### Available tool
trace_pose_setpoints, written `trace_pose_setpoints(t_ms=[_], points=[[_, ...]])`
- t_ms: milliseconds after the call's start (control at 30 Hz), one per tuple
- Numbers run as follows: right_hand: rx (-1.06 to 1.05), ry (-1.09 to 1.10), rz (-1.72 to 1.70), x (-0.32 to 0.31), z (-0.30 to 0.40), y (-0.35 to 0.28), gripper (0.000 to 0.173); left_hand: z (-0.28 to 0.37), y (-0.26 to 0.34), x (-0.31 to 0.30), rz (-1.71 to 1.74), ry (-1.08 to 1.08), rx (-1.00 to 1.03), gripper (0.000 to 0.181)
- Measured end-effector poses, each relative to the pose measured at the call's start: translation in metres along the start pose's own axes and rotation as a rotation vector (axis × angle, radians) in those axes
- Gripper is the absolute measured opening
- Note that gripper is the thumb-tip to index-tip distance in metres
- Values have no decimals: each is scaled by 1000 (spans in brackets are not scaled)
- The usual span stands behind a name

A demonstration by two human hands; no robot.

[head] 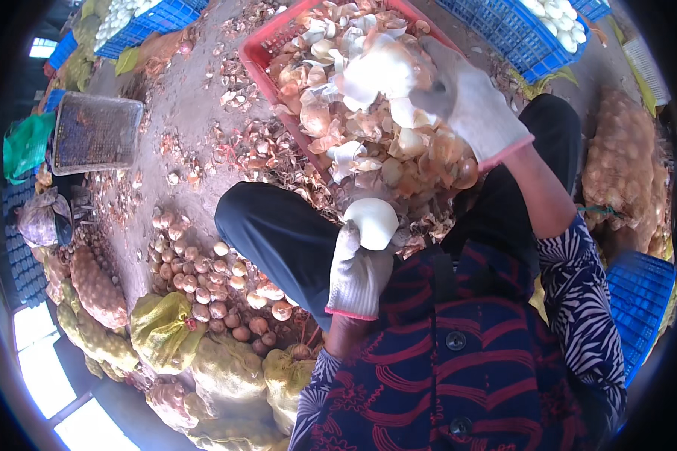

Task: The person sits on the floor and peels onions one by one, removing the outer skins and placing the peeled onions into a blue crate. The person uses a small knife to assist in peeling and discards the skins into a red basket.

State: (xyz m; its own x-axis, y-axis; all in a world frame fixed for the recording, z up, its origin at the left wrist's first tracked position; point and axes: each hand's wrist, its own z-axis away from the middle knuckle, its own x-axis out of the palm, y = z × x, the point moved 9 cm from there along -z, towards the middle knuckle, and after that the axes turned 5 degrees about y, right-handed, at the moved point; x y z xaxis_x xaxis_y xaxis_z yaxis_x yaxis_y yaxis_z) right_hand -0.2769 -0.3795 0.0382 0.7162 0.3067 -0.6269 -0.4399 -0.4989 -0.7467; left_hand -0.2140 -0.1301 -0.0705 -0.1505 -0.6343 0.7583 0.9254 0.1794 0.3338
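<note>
My left hand (359, 282), in a white knit glove with a pink cuff, grips a smooth peeled white onion (375, 222) just in front of my body. My right hand (468, 98), gloved the same way, reaches over a red plastic crate (249, 53). Its dark, soiled fingers are blurred, so whether they hold anything is unclear. Beside those fingers is a bright, overexposed white patch. Loose onion skins (347, 160), brown and white, fill the crate, and some rounded onion-like shapes (410, 141) show among them.
Unpeeled onions (203, 276) lie piled on the floor left of my knee. Full mesh sacks (231, 366) stand behind them. Blue crates (519, 36) of peeled onions are at the upper right. A large onion sack (620, 163) lies on the right. Skins (254, 149) litter the floor.
</note>
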Motion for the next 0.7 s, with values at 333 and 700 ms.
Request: trace_pose_setpoints(t_ms=[333, 700], points=[[-218, -509, -49, 15, 99, -73, 56, 8, 12, 73, -497, -48, 107, 87], [439, -182, -1087, -102, 43, 10, 70, -19, 12, 162, -890, -198, 372, 101]])
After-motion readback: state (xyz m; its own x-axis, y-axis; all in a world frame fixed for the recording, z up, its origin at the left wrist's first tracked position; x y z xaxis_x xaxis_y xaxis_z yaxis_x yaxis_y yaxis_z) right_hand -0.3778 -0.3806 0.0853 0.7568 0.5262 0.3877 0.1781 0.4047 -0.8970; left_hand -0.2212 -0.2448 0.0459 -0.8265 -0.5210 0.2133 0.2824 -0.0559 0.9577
